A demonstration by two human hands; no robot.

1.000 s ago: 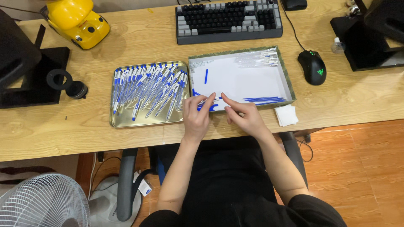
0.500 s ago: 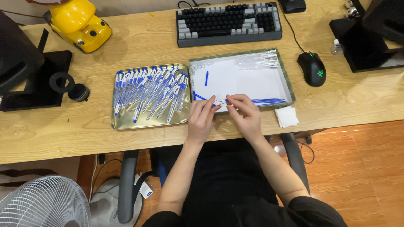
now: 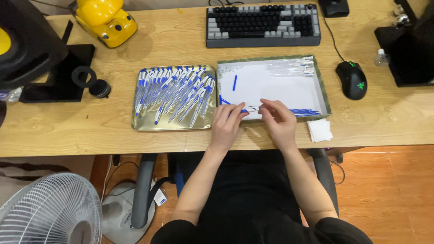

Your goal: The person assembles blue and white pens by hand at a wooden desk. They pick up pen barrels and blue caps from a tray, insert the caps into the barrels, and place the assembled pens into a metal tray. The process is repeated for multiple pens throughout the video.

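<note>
Hands meet at the desk's [image 3: 68, 135] near edge: the left hand [image 3: 226, 124] and right hand [image 3: 280, 122] each pinch an end of one pen [image 3: 251, 109], held level over the front rim of the white box [image 3: 271, 86]. Loose blue parts lie inside that box. Left of it, touching, a metal tray [image 3: 174, 97] holds rows of pens. Farther back sit a keyboard [image 3: 263, 25] and mouse [image 3: 351, 79].

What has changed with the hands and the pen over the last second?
Little: both hands, left hand and right hand, still pinch the pen over the white box's front edge, the fingers only slightly shifted. The tray of pens and keyboard are unchanged.
</note>
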